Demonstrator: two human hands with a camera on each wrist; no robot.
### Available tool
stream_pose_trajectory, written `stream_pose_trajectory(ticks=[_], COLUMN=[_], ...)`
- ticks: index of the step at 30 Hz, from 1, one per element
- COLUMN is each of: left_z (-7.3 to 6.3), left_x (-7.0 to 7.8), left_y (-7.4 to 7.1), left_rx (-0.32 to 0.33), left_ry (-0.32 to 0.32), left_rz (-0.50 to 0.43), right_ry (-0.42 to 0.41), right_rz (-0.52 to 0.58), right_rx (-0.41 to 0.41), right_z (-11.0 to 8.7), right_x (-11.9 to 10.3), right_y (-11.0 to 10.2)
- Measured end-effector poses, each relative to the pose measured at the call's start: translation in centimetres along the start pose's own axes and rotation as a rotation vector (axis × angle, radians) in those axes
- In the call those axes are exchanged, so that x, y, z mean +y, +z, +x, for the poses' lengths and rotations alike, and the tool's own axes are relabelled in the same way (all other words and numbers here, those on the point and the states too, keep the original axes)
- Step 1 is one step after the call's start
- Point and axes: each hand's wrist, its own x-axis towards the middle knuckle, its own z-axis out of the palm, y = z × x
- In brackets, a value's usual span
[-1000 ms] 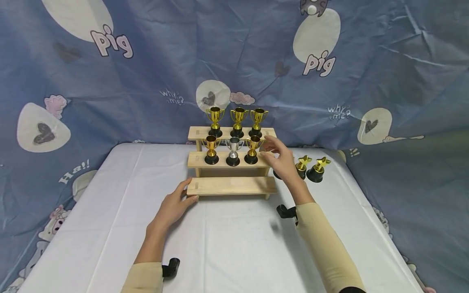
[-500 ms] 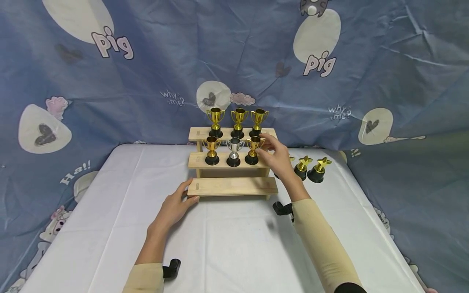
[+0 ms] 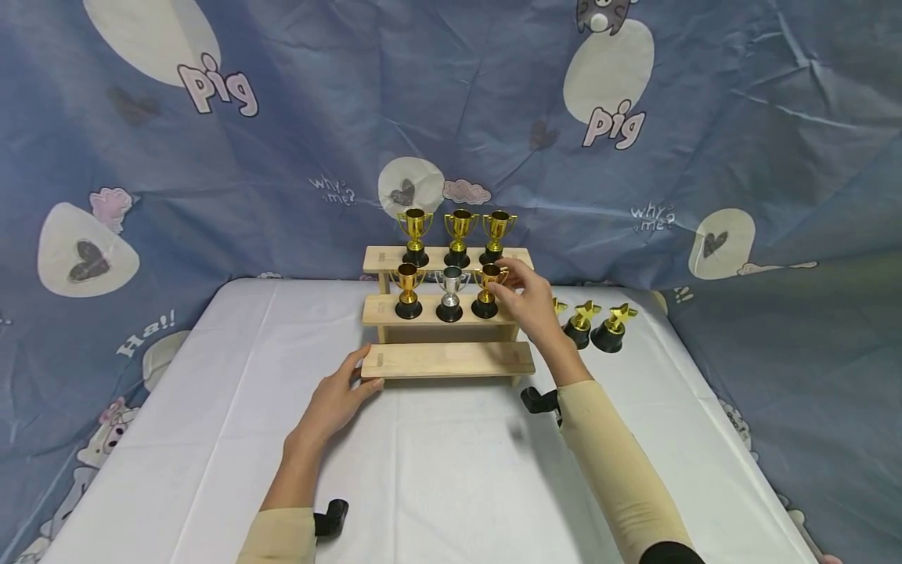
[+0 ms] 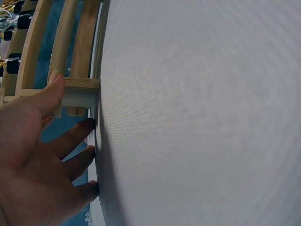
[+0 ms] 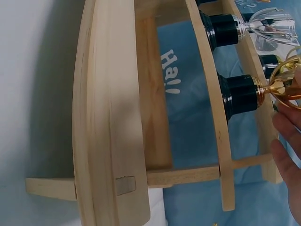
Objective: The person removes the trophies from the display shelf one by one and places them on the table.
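"What is the right hand (image 3: 532,305) doing?"

"Pinching a gold trophy (image 3: 487,295) by its cup, thumb on the near side and a fingertip beyond; the lower fingers stand off the metal; the black base sits upright on the middle step of the wooden stand (image 3: 447,359)."

"And the left hand (image 3: 334,399)?"

"Spread at the left end of the lowest step; the thumb lies against the front edge there; in the left wrist view three fingers fan out close to the white cloth (image 3: 437,470), though I cannot tell whether their tips touch it."

"What stands near the right hand's trophy?"

"Just to the left of that hand's fingertips, a silver trophy (image 3: 450,299); past it, farther left, a second gold trophy (image 3: 408,298), above and beyond the left hand; all three share the middle step."

"Anything beyond the hands?"

"Three gold cups (image 3: 461,225) in a row on the top step, farther from the person than either hand; behind them hangs a blue printed backdrop (image 3: 317,117)."

"And on the other side?"

"To the right of the right hand, star trophies (image 3: 609,333) on black bases stand on the cloth; the nearest is partly hidden by the hand."
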Motion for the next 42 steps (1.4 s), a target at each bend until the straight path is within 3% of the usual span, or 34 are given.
stream_pose_trajectory(ticks=[18,42], left_z=[0.0,0.1], left_x=[0.1,0.1], left_y=[0.1,0.1], left_rx=[-0.007,-0.022], left_ry=[-0.004,0.010], left_rz=[0.008,0.022], right_ry=[-0.019,0.044], right_rz=[0.006,-0.019], right_rx=[0.038,0.098], right_z=[-0.5,-2.6], right_x=[-0.1,1.3], right_y=[-1.1,-4.7])
